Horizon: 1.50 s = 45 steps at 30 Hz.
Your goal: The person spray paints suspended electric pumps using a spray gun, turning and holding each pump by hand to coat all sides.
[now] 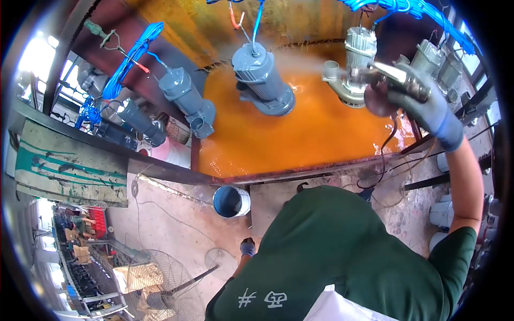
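Note:
My right hand, in a grey-blue glove, is raised and closed round a metal spray gun. A rounded cup hangs below the gun, and a pale mist streams from its left side. Facing that mist, a grey-coated electric pump hangs tilted from a blue cable. A bare silvery pump with a curved outlet is partly behind the gun. Further left hangs another grey pump. Low beside my body is my gloved left hand; its fingers are too small and hidden to read.
Orange liquid fills the basin, bounded by a dark front rim. A paint bucket stands below that rim. Coiled blue cables hang above. More pumps stand right. A caged fan is lower left; a hose trails from the gun.

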Motion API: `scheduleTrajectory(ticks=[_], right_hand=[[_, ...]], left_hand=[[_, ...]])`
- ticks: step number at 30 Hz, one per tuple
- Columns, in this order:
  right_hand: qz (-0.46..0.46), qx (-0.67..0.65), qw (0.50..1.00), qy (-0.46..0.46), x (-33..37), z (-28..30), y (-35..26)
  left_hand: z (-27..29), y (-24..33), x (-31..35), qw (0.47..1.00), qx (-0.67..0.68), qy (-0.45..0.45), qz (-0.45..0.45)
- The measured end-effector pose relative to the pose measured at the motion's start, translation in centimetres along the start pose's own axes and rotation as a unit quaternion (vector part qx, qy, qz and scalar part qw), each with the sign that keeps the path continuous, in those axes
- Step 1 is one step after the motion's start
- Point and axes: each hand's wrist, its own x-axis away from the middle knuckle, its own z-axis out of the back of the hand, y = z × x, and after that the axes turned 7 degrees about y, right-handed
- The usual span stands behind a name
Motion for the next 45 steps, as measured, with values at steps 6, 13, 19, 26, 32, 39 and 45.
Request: scheduleTrajectory(ticks=[6,13,19,26,32,39,45], right_hand=[[-0.103,0.003,0.99,-0.1,5.7,-5.1,8.8],[-0.314,-0.13,0.921,0.191,5.8,-11.0,16.0],[-0.206,-0.242,0.944,-0.085,6.4,-16.6,13.9],[0.039,0.094,0.988,-0.113,13.9,-24.3,23.4],[-0.26,-0.119,0.956,-0.059,16.7,-30.8,30.5],[-0.399,-0.151,0.9,-0.085,15.2,-32.3,31.4],[-0.37,-0.167,0.913,-0.044,12.9,-32.9,26.3]], left_hand=[[0.5,0.5,-2.4,0.995,-0.079,0.035,-0.05],[4.6,13.3,-6.5,0.948,0.204,0.2,-0.14],[17.2,28.0,-5.7,0.862,0.24,0.379,-0.237],[24.0,45.3,-2.5,0.699,0.342,0.401,-0.483],[29.0,51.8,0.6,0.655,0.442,0.337,-0.513],[32.9,54.9,-0.1,0.656,0.455,0.338,-0.498],[33.5,56.3,-0.2,0.661,0.452,0.342,-0.492]])
